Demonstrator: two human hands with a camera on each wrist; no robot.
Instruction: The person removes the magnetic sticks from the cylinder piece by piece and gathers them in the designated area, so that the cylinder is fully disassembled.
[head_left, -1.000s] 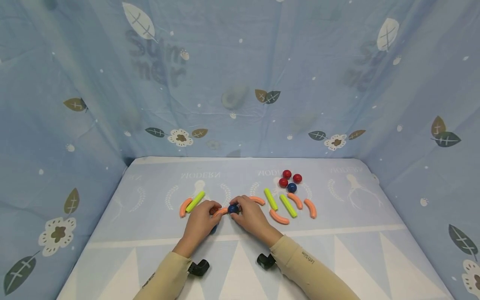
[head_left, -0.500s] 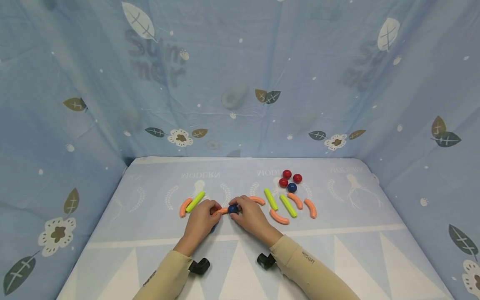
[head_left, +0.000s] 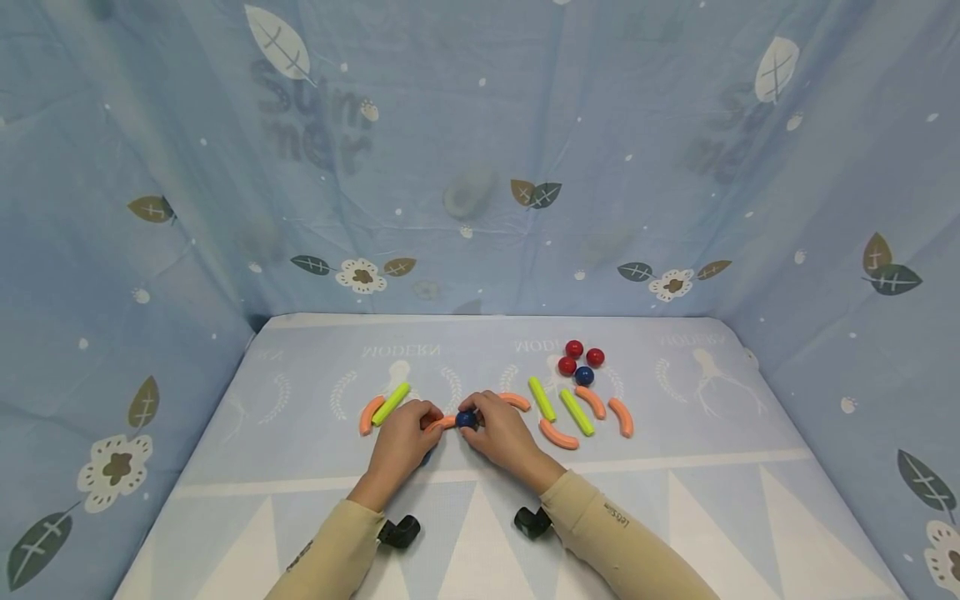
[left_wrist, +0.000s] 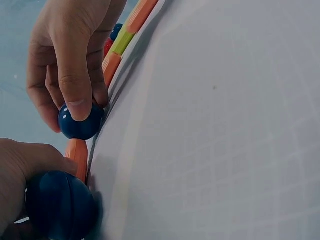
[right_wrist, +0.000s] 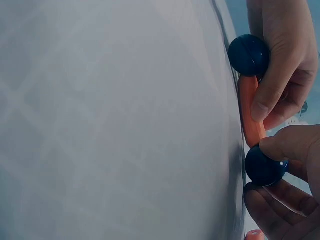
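My left hand pinches a curved orange stick between thumb and fingers, low over the table. A blue ball sits on the stick's end beside this hand; in the head view it is mostly hidden by the hand. At the opposite end, my right hand grips a second blue ball between its thumb and fingers. That ball touches the stick's end in both wrist views. How deep the stick sits in either ball cannot be seen.
Left of the hands lie a green stick and a curved orange stick. To the right are two green sticks and several orange ones. Three red balls and a blue ball cluster farther back. Patterned cloth surrounds the table.
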